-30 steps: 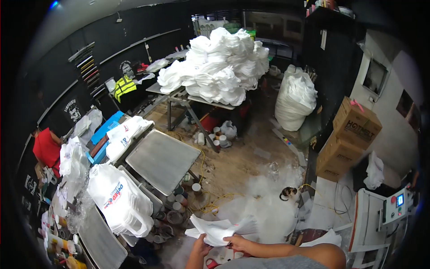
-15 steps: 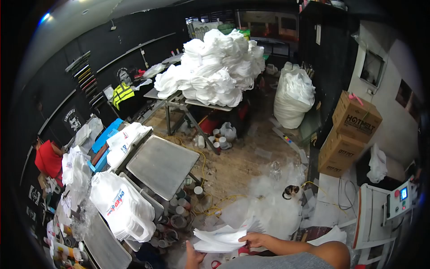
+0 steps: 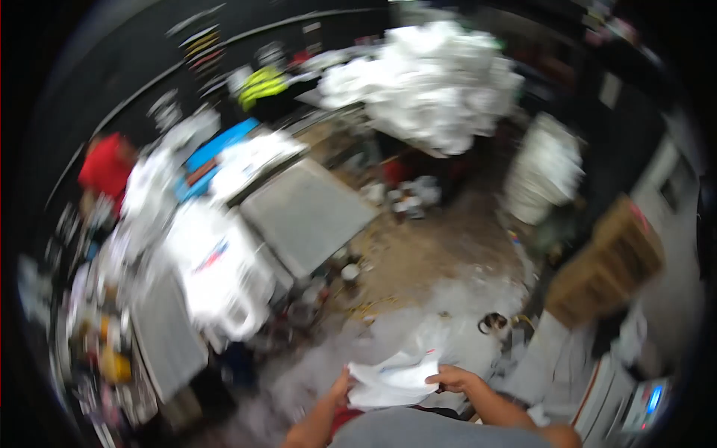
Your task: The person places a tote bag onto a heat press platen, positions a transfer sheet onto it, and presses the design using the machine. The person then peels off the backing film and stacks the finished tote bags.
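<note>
Low in the view, in front of the grey shirt, I hold a stack of thin white sheets (image 3: 392,382) between both hands. A small red mark shows near its top edge; blur hides whether the sheets are paper or cloth. My left hand (image 3: 341,386) is closed on the stack's left edge. At the right edge, my right hand (image 3: 451,378) pinches it with the fingers partly hidden. Left of the hands, a pile of white bags with handles (image 3: 216,250) and a red and blue print lies over a flat board.
Bare grey platens (image 3: 306,213) stand at left centre. A large heap of white bags (image 3: 426,82) covers the rear table. A small cat (image 3: 493,322) is on the floor ahead, near clear plastic film. Cardboard boxes (image 3: 605,261) and a machine with a lit display (image 3: 653,399) stand at right.
My left hand, earlier apart from the stack with its fingers open, now grips its left edge. The camera view has turned left and blurred. My right hand still holds the stack.
</note>
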The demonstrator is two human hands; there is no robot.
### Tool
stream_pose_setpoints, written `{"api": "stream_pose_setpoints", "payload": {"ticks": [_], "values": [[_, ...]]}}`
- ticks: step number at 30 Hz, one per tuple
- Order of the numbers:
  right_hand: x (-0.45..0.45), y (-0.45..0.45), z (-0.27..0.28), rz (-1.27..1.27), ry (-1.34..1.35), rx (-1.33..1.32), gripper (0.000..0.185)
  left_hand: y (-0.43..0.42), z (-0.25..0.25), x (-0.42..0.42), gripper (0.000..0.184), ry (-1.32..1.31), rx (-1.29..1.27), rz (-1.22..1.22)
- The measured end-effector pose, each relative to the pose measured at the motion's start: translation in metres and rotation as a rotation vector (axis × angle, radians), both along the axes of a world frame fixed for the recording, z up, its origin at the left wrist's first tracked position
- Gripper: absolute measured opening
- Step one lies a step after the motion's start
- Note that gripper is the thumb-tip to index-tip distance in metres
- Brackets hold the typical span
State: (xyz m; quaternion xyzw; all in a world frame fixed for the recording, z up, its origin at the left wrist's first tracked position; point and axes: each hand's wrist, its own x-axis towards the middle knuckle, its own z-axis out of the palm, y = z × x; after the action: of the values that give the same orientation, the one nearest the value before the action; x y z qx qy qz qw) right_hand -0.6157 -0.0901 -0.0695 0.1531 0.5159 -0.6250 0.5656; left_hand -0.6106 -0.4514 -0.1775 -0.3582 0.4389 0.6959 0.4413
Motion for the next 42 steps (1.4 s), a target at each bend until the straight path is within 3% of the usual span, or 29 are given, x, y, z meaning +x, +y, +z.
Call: {"api": "stream_pose_setpoints", "payload": {"ticks": [1,2,4,5,7,14,18,22,26,29,30,32,34,36,37,38,39,40,41,42], "values": [[0.003,-0.008,0.023,-0.073,0.047,0.031,0.048,-0.004,-0.017,0.000,0.097,0.066,0.195,0.008],[0.004,-0.013,0.036,-0.153,0.098,0.061,0.052,0.007,0.052,-0.006,0.101,0.106,0.166,-0.007],[0.003,-0.020,0.032,-0.078,0.070,0.083,0.058,-0.010,-0.017,-0.004,0.105,0.126,0.073,-0.021],[0.001,-0.022,0.033,-0.104,0.090,0.055,0.060,-0.017,-0.011,-0.002,0.105,0.122,0.068,0.037],[-0.003,-0.023,0.033,-0.144,0.165,0.006,0.060,-0.027,0.021,-0.011,0.109,0.014,-0.042,-0.100],[-0.016,-0.031,0.027,-0.064,0.195,-0.028,0.060,-0.039,0.027,-0.004,0.105,-0.022,-0.041,-0.183],[-0.022,-0.028,0.014,0.007,0.255,0.015,0.059,-0.045,0.030,-0.004,0.076,0.067,-0.020,-0.174],[-0.027,-0.026,0.020,0.026,0.380,0.039,0.058,-0.063,-0.014,-0.003,0.052,0.208,0.030,-0.202],[-0.021,-0.021,0.012,-0.015,0.337,0.046,0.060,-0.055,-0.031,-0.004,0.047,0.246,-0.029,-0.244],[-0.011,-0.022,0.013,-0.160,0.182,-0.017,0.061,-0.035,0.037,-0.006,0.047,0.218,-0.029,0.121],[-0.007,-0.021,0.010,-0.161,0.179,-0.017,0.061,-0.031,0.035,-0.009,0.047,0.215,-0.029,0.120],[0.003,-0.019,-0.004,-0.303,0.072,-0.069,0.060,-0.026,0.029,-0.018,0.047,0.363,-0.271,0.127],[0.015,-0.022,-0.033,-0.313,0.057,-0.078,0.058,-0.018,0.019,-0.043,0.057,0.409,-0.359,0.113],[0.015,-0.028,-0.058,-0.336,0.043,-0.082,0.056,-0.001,0.063,-0.067,0.060,0.565,-0.480,0.124],[0.007,-0.033,-0.064,0.158,0.117,0.263,0.053,0.004,0.077,-0.077,0.060,0.573,-0.476,0.119],[0.001,-0.035,-0.069,0.646,0.182,0.605,0.051,0.010,0.089,-0.088,0.058,0.800,-0.551,-0.011],[0.004,-0.032,-0.073,0.958,0.733,0.704,0.049,0.019,0.101,-0.093,0.056,1.028,-0.614,-0.156],[-0.002,-0.038,-0.057,0.801,0.823,0.696,0.049,0.025,0.111,-0.097,0.056,1.057,-0.585,-0.194],[-0.014,-0.043,-0.041,0.624,0.908,0.707,0.049,0.027,0.123,-0.103,0.054,1.187,-0.655,-0.414],[-0.023,-0.047,-0.022,0.415,1.185,0.685,0.049,0.035,0.133,-0.111,0.052,1.330,-0.712,-0.640]]}}
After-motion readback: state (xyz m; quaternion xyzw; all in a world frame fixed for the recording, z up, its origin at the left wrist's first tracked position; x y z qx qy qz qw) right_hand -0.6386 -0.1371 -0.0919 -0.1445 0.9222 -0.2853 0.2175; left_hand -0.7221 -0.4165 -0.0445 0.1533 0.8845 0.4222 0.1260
